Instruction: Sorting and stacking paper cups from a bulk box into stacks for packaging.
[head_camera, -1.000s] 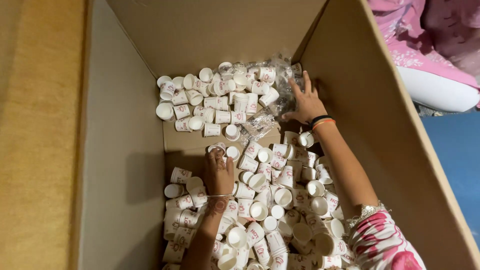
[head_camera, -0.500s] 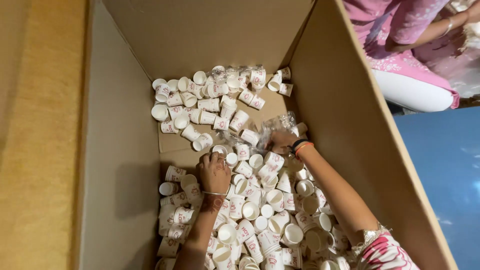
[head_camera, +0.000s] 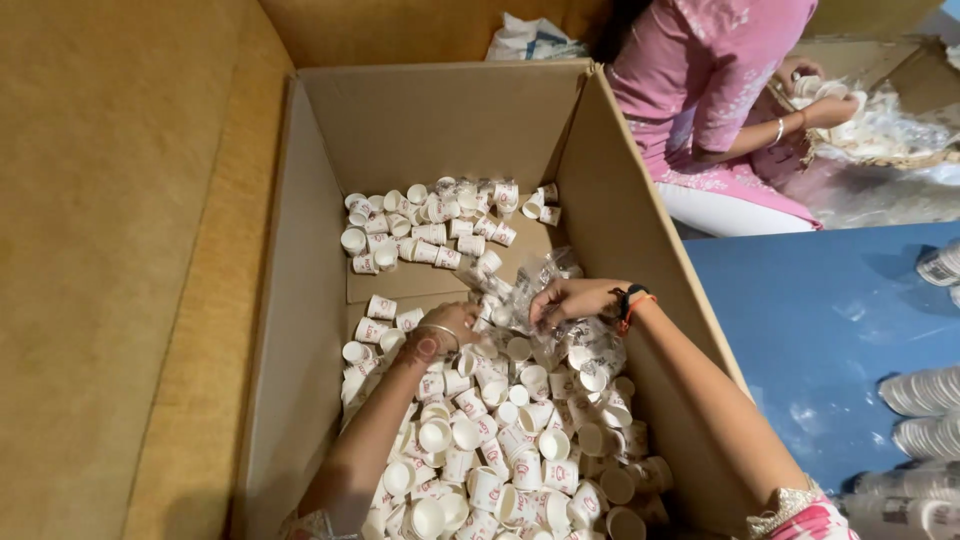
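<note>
A seated person in pink clothing (head_camera: 700, 90) occupied the upper right; stacked white paper cups (head_camera: 925, 392) lay on the blue floor (head_camera: 820, 320).

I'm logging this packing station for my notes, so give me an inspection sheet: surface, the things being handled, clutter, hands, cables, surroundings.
Surface: bare cardboard floor of a large open carton, showing only near its middle and far end.
Job's things: loose small white paper cups piled at the near end, a second cluster toward the far wall; a clear plastic bag between the hands.
Clutter: nothing seen inside the carton besides cups and bag.
Hands: left hand on the cups beside the bag; right hand pinching the bag.
Cables: nothing seen.
Surroundings: tan floor at left, blue surface at right with stacked cups; another person in pink seated beyond.
</note>
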